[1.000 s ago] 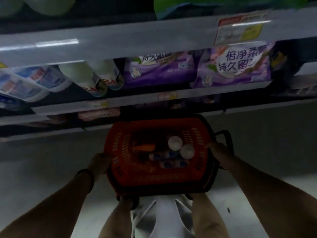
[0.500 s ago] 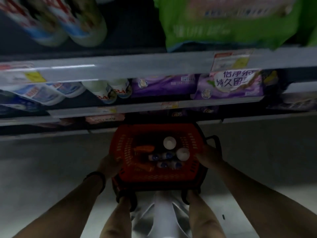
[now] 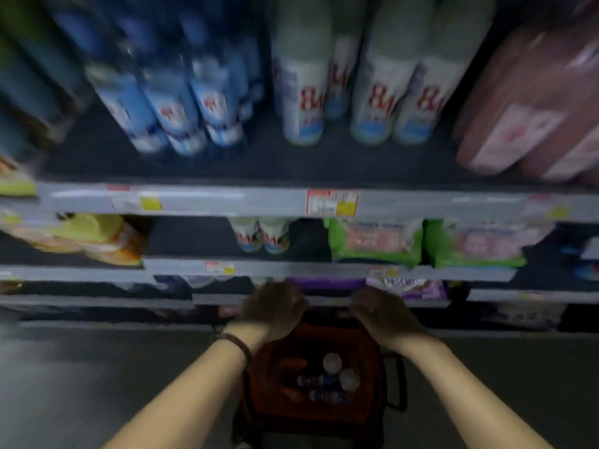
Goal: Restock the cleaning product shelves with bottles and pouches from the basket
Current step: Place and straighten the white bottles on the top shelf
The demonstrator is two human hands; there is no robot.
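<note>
Left hand: my left hand (image 3: 274, 311) is in front of the low shelf edges, above the far rim of the basket. Its back faces me, and through the blur I cannot tell whether the fingers grip anything.
Right hand: my right hand (image 3: 379, 314) is level with it, a gap between them. Its grip is just as unclear.
Wristband: a dark wristband (image 3: 238, 345) sits on my left wrist.
Basket: the red basket (image 3: 311, 419) is on the floor below my hands, between my forearms.
Basket contents: bottles (image 3: 332, 362) with pale caps, and some orange items too blurred to name.
Top shelf: blue bottles (image 3: 168, 102), white bottles (image 3: 304, 102) and pink pouches (image 3: 531, 118), left to right.
Middle shelf: green pouches (image 3: 376, 241) on the right.
Lower shelf: purple pouches (image 3: 405, 286) just beyond my right hand.
</note>
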